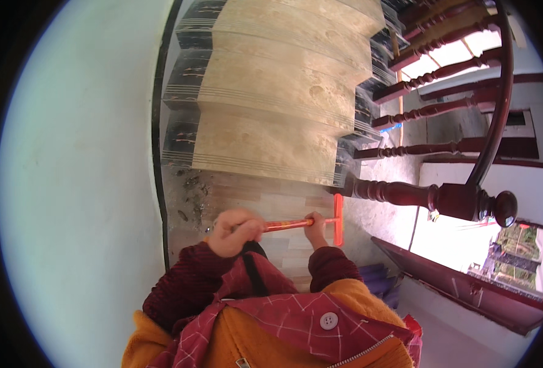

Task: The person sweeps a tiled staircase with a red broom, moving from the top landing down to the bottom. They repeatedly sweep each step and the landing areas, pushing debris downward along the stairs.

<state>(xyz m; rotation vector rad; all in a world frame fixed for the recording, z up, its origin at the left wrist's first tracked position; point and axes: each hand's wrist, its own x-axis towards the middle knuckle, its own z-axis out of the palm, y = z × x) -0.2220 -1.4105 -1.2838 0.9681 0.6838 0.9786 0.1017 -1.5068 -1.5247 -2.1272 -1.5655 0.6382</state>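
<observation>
A red-orange pole with a flat, wide orange head [338,220] lies across in front of my body; whether it is a squeegee or a broom I cannot tell. My left hand [237,230] is closed around the pole [285,225] near its far end from the head, slightly blurred. Close to the head, my right hand [316,226] grips the same pole. Below the hands is a wood-patterned floor [271,248], and dark debris [191,184] is scattered on it by the wall, at the foot of the stairs.
Tan stone stairs with black edges [276,124] rise ahead. A white wall [83,161] bounds the left. On the right stand a dark red wooden banister [496,110] and its newel post [455,200]. An open door panel [455,280] and purple objects [379,283] are at lower right.
</observation>
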